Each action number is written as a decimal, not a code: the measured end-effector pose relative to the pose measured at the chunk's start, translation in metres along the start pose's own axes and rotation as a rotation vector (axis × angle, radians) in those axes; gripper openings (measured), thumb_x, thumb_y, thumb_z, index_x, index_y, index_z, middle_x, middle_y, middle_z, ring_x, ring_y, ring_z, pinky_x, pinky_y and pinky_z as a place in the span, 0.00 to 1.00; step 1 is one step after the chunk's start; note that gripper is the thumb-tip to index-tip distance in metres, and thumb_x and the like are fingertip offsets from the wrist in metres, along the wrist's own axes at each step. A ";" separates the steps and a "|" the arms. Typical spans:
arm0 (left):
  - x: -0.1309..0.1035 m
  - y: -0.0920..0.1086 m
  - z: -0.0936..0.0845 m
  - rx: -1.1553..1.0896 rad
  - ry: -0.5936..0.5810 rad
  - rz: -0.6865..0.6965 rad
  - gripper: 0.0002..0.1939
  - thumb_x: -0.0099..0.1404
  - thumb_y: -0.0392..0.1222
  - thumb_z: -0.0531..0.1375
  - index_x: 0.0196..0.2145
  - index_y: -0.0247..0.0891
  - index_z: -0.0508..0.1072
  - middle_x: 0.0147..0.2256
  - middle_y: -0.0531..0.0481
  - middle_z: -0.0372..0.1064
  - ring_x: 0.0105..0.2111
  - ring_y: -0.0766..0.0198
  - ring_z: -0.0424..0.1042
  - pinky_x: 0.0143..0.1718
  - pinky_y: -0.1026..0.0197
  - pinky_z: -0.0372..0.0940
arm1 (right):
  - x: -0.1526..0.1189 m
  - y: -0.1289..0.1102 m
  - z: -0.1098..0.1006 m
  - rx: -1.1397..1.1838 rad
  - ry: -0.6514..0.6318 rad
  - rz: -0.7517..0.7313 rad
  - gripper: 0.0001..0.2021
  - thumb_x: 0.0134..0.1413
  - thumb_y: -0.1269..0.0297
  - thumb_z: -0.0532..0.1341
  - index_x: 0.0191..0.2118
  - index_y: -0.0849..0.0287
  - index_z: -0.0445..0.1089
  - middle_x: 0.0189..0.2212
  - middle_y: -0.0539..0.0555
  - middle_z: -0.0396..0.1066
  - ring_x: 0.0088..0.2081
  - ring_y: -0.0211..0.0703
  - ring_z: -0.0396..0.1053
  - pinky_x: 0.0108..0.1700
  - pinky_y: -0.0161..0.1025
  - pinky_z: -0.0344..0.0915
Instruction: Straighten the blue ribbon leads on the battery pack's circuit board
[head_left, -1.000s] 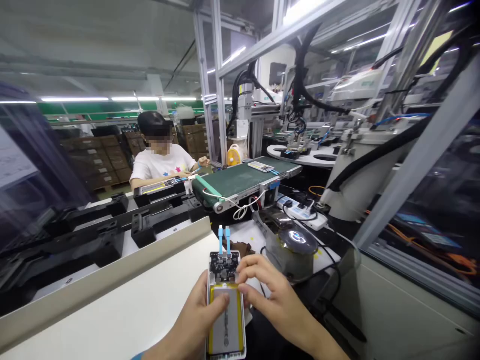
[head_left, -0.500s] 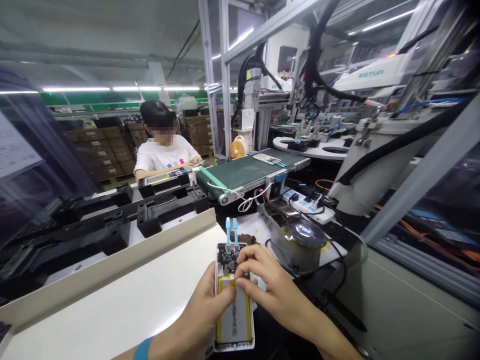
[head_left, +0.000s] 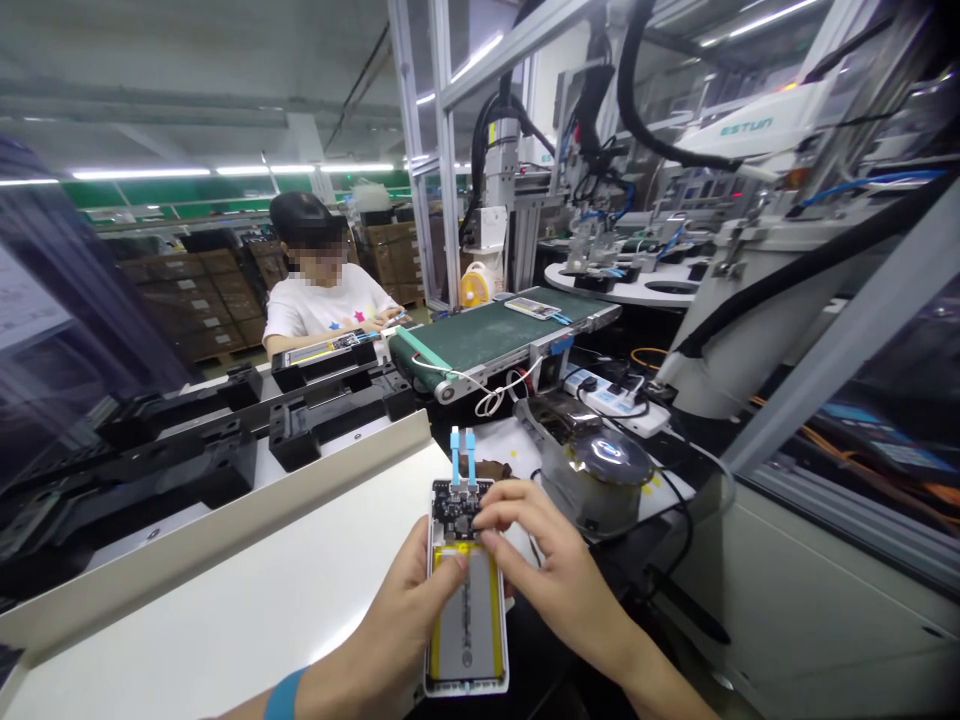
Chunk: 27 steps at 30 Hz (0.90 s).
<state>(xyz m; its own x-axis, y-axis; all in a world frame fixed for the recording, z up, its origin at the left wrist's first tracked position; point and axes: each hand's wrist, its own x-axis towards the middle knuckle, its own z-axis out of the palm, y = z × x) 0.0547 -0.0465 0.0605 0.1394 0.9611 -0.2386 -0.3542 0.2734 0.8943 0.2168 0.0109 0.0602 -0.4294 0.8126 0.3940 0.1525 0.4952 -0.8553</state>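
Right now, the view: head camera looking down over a white bench [head_left: 247, 610] at two bare hands on one small device.
Device: open power bank [head_left: 465, 590], white shell, lying flat at the bench's right edge, long axis running away from the person.
Battery: silver cell with yellow edging [head_left: 466, 625] seated in the shell's near part.
Circuit board: dark board [head_left: 455, 510] in the far end, touching the cell's top edge.
Blue tabs: two light-blue strips [head_left: 461, 455] standing out past the board's far end, side by side.
Left hand: left hand [head_left: 397, 620] wrapped along the shell's left side, thumb pressed down on the top of the cell; it grips the power bank.
Right hand: right hand [head_left: 551, 575] curled over the right side, fingertips [head_left: 491, 525] bunched and pinching down at the seam between board and cell; what sits under them, cannot tell.
Wristband: blue band [head_left: 276, 695] on the left forearm.
Just beyond: round metal unit [head_left: 600, 470] with a glowing top, near the right hand.
Further off: green conveyor belt [head_left: 487, 345] carrying another device [head_left: 534, 308]; a seated person in a white shirt [head_left: 326, 305] behind black fixtures [head_left: 225, 440].
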 end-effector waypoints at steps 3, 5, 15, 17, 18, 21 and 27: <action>-0.001 0.002 0.002 -0.062 -0.012 0.004 0.16 0.66 0.43 0.58 0.50 0.41 0.61 0.40 0.47 0.75 0.37 0.57 0.76 0.39 0.58 0.68 | -0.002 0.006 0.007 0.190 0.171 0.119 0.14 0.58 0.61 0.59 0.50 0.51 0.66 0.48 0.55 0.65 0.39 0.41 0.68 0.43 0.41 0.69; 0.000 0.001 0.002 -0.074 -0.006 0.008 0.16 0.67 0.42 0.58 0.51 0.41 0.61 0.40 0.47 0.76 0.38 0.57 0.76 0.38 0.58 0.68 | -0.003 0.007 0.012 0.352 0.142 0.248 0.20 0.57 0.57 0.59 0.54 0.51 0.61 0.45 0.56 0.68 0.37 0.42 0.69 0.32 0.37 0.69; 0.001 0.005 0.003 -0.153 0.006 -0.015 0.12 0.65 0.41 0.60 0.45 0.41 0.64 0.32 0.49 0.77 0.34 0.59 0.77 0.33 0.63 0.67 | -0.003 -0.003 0.020 0.675 0.098 0.404 0.23 0.55 0.51 0.61 0.54 0.53 0.59 0.34 0.50 0.70 0.26 0.34 0.65 0.22 0.29 0.63; 0.001 0.005 0.004 -0.162 -0.026 -0.017 0.10 0.65 0.40 0.59 0.44 0.40 0.65 0.35 0.47 0.77 0.34 0.58 0.77 0.34 0.61 0.67 | -0.001 -0.004 0.019 0.669 0.124 0.406 0.23 0.54 0.51 0.62 0.53 0.54 0.61 0.28 0.47 0.68 0.23 0.31 0.61 0.22 0.28 0.61; 0.001 0.005 0.004 -0.164 -0.054 -0.013 0.09 0.66 0.40 0.58 0.44 0.40 0.65 0.37 0.46 0.76 0.35 0.57 0.77 0.34 0.60 0.67 | 0.000 -0.004 0.018 0.666 0.135 0.404 0.23 0.54 0.51 0.62 0.53 0.54 0.62 0.26 0.46 0.66 0.22 0.30 0.59 0.22 0.28 0.61; 0.002 0.003 0.001 -0.110 -0.135 0.011 0.12 0.65 0.40 0.59 0.46 0.39 0.64 0.42 0.43 0.74 0.37 0.55 0.76 0.35 0.59 0.67 | 0.002 0.000 0.019 0.655 0.189 0.398 0.21 0.54 0.51 0.62 0.51 0.54 0.62 0.21 0.42 0.62 0.20 0.29 0.56 0.22 0.28 0.58; 0.003 0.006 -0.008 0.450 0.066 0.266 0.30 0.56 0.44 0.66 0.52 0.37 0.58 0.50 0.37 0.67 0.50 0.48 0.68 0.51 0.52 0.62 | 0.003 0.007 0.029 0.590 0.417 0.340 0.21 0.52 0.49 0.62 0.48 0.54 0.62 0.20 0.43 0.64 0.18 0.29 0.55 0.21 0.28 0.55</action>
<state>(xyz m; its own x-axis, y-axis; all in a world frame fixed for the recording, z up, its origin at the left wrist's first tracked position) 0.0461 -0.0413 0.0619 0.0351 0.9993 0.0086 0.0645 -0.0108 0.9979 0.1906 0.0081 0.0455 -0.0580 0.9956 0.0732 -0.3308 0.0500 -0.9424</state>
